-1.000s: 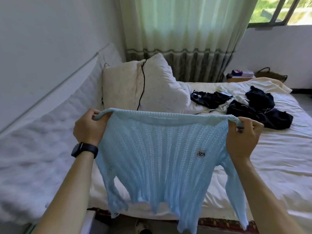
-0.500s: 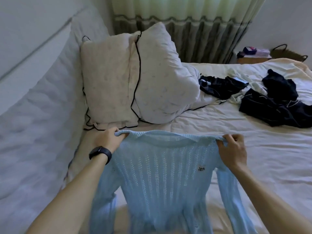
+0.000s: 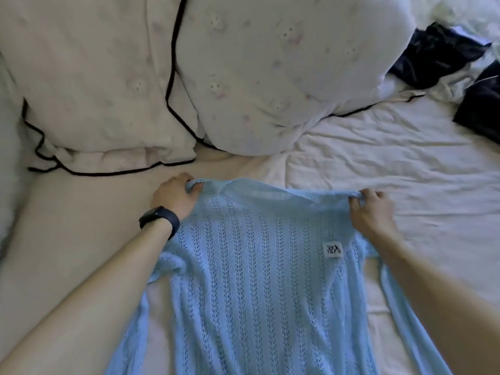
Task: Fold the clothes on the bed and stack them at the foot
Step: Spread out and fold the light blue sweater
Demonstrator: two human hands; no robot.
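On rumpled sheet point(image 3: 405, 163) — openwork knit sweater point(image 3: 257, 280)

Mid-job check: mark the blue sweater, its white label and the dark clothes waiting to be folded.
blue sweater point(image 3: 257, 293), head view, middle of the knit front.
white label point(image 3: 333, 250), head view, centre of the tag.
dark clothes point(image 3: 433, 55), head view, crumpled navy fabric at upper right.

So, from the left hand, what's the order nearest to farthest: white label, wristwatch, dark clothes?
From the left hand:
1. Wristwatch, on that hand's own wrist.
2. White label, on the blue sweater, toward the right.
3. Dark clothes, far right, beyond the pillow.
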